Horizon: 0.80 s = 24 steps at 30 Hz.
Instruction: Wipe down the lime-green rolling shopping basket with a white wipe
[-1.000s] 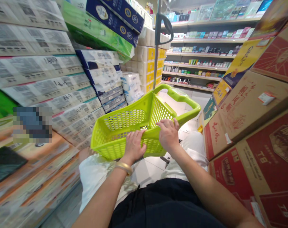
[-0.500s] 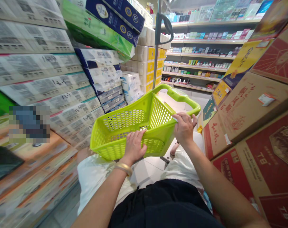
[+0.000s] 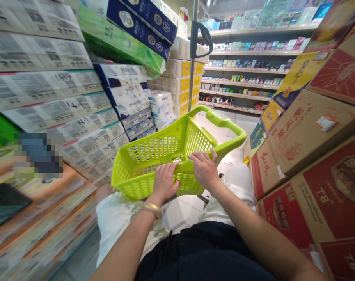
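Observation:
A lime-green plastic shopping basket (image 3: 154, 150) with a looped green handle (image 3: 224, 121) is tilted in front of me in a shop aisle; nothing shows inside it. My left hand (image 3: 165, 182) grips the near rim, fingers curled over the edge. My right hand (image 3: 205, 168) rests on the same rim a little to the right, fingers bent over it. A gold bangle (image 3: 150, 207) circles my left wrist. A grey pull-handle pole (image 3: 194, 50) rises behind the basket.
Stacked tissue and toilet-paper packs (image 3: 78, 105) wall the left side. Red and brown cartons (image 3: 309, 156) are piled on the right. Shelves of small goods (image 3: 244, 66) cross the far end. Pale floor tiles (image 3: 242, 121) show beyond the basket.
My right hand left the basket's right corner near the handle and came back left onto the near rim beside my left hand. The left hand kept its grip.

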Motion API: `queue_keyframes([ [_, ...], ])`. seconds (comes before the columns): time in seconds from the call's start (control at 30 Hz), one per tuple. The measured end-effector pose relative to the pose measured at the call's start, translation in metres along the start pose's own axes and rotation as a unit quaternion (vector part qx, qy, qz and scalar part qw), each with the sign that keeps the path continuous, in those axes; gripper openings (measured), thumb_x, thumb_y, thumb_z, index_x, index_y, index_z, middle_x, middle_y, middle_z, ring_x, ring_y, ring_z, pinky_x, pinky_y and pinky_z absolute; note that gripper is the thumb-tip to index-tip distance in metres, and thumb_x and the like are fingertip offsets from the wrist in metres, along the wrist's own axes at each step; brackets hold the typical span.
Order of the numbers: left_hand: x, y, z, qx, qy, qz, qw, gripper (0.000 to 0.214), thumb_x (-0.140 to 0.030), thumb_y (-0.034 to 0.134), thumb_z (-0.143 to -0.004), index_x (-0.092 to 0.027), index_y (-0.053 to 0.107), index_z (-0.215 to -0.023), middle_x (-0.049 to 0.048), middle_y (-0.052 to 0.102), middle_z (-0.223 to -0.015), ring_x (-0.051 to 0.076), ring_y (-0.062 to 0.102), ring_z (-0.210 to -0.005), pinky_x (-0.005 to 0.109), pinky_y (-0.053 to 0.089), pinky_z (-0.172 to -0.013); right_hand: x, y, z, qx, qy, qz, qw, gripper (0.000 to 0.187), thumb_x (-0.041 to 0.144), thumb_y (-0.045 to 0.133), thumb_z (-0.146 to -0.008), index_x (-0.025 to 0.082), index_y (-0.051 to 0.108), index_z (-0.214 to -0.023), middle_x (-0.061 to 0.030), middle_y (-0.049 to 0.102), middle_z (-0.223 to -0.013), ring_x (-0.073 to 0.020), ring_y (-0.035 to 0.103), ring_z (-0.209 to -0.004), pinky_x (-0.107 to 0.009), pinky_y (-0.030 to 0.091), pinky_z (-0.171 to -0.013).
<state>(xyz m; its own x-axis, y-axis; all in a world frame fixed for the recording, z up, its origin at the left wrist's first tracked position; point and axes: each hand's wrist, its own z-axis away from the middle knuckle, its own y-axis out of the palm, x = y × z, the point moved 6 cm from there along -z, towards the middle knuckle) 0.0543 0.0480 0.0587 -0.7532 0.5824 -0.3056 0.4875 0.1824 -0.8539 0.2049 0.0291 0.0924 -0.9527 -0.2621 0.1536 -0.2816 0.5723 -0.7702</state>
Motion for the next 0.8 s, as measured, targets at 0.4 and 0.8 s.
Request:
queue_keyframes([
  [0.4, -0.003, 0.002, 0.001, -0.008, -0.006, 0.001, 1.000, 0.060, -0.018, 0.053, -0.072, -0.020, 0.051, -0.132, 0.0098, 0.063, -0.114, 0.029, 0.053, -0.108, 0.047, 0.036, -0.101, -0.091, -0.058, -0.013, -0.129, 0.122, 0.042, 0.983, 0.036, 0.006, 0.046, -0.079, 0.025, 0.074, -0.092, -0.0033, 0.071, -0.102, -0.0218, 0.060, -0.100, -0.045, 0.018, -0.110],
  [0.8, -0.002, 0.001, 0.000, -0.006, -0.009, -0.003, 1.000, 0.061, -0.017, 0.053, -0.070, -0.023, 0.051, -0.131, 0.0087, 0.063, -0.111, 0.029, 0.054, -0.106, 0.047, 0.037, -0.100, -0.051, -0.038, -0.009, -0.051, 0.048, 0.002, 0.998, 0.036, 0.006, 0.049, -0.083, 0.029, 0.074, -0.097, -0.0011, 0.072, -0.104, -0.0213, 0.060, -0.106, -0.045, 0.011, -0.113],
])
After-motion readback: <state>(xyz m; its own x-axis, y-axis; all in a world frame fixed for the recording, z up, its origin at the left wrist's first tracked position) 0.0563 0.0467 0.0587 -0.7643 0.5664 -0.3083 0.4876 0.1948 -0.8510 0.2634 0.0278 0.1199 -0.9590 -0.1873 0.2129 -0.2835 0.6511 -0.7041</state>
